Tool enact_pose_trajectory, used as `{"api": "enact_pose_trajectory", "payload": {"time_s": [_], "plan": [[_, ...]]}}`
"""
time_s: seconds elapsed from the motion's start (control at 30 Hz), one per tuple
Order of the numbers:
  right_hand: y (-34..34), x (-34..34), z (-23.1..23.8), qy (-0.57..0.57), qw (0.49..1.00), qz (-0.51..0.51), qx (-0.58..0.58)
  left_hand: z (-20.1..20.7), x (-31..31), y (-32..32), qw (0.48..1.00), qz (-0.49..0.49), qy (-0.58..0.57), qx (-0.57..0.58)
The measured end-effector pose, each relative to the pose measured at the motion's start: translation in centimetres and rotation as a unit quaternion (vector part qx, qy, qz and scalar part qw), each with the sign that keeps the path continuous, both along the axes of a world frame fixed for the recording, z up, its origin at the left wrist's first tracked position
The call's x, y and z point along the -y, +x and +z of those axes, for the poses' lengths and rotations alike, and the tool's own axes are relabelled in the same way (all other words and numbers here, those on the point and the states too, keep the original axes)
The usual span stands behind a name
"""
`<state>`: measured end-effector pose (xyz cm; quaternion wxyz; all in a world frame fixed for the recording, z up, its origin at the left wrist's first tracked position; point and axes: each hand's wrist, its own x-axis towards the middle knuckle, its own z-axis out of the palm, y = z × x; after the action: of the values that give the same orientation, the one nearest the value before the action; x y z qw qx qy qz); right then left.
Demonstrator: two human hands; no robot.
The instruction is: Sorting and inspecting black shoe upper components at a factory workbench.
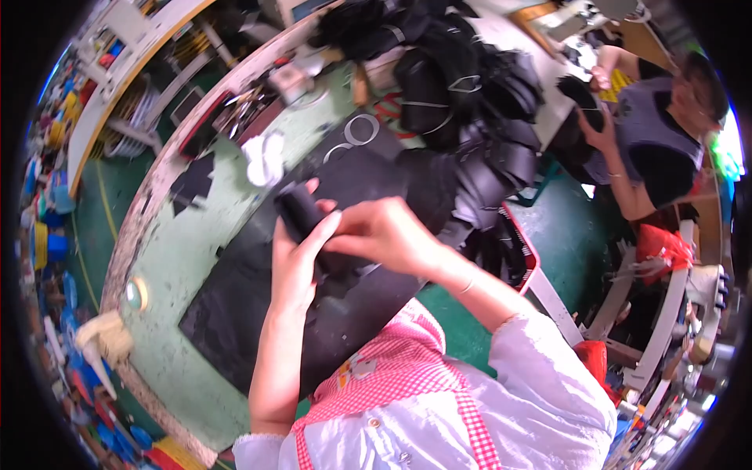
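Note:
Over the black mat (227,313) on the green-topped table, my left hand (294,270) is wrapped round a black curved piece of sheet material (298,210), its fingertips showing past the far side. My right hand (385,235) comes in from the right, fingers pinched together on the near edge of that same piece, beside my left thumb. What lies between those right fingertips is partly hidden. To the right of my hands, a large heap of similar black pieces (489,176) spreads along the table, several of them tied in bundles (427,98).
A white bundle (265,159), a tray of tools (247,113) and a tape roll (136,294) lie on the table. Grey-white rings (362,129) rest beyond the mat. A red-rimmed crate (533,254) stands right. At far right, another person (650,133) handles a black piece.

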<state>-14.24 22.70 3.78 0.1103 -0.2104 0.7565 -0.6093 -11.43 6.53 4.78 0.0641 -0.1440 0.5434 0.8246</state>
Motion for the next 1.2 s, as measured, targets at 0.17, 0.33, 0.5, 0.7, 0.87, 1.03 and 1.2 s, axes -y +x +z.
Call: {"api": "enact_pose_trajectory", "payload": {"time_s": [0.17,0.33,0.5,0.7,0.87,1.03,1.2], "plan": [[-0.7,-0.9,-0.1,0.002,0.989,0.02,0.149,-0.9,1.0,0.1,0.997,-0.034,0.073,-0.009],[-0.8,-0.8,0.0,-0.014,0.992,0.035,0.123,-1.0,1.8,0.5,0.996,-0.045,0.077,0.021],[-0.7,-0.2,-1.0,-0.014,0.992,0.002,0.123,-0.8,1.6,0.9,0.996,-0.056,0.063,0.012],[-1.8,-1.3,-2.2,0.055,0.994,-0.074,0.058,-2.2,3.8,1.8,0.984,-0.001,0.134,0.117],[-2.5,-1.5,-1.0,0.247,0.915,-0.171,-0.269,-1.8,4.8,2.4,0.962,0.006,0.273,0.013],[1.1,5.4,1.2,0.086,0.994,0.018,0.063,0.1,5.2,4.5,0.951,0.019,0.306,0.042],[3.0,9.9,0.7,0.146,0.982,0.098,-0.066,-1.0,11.6,10.8,0.958,0.141,0.229,0.1]]}}
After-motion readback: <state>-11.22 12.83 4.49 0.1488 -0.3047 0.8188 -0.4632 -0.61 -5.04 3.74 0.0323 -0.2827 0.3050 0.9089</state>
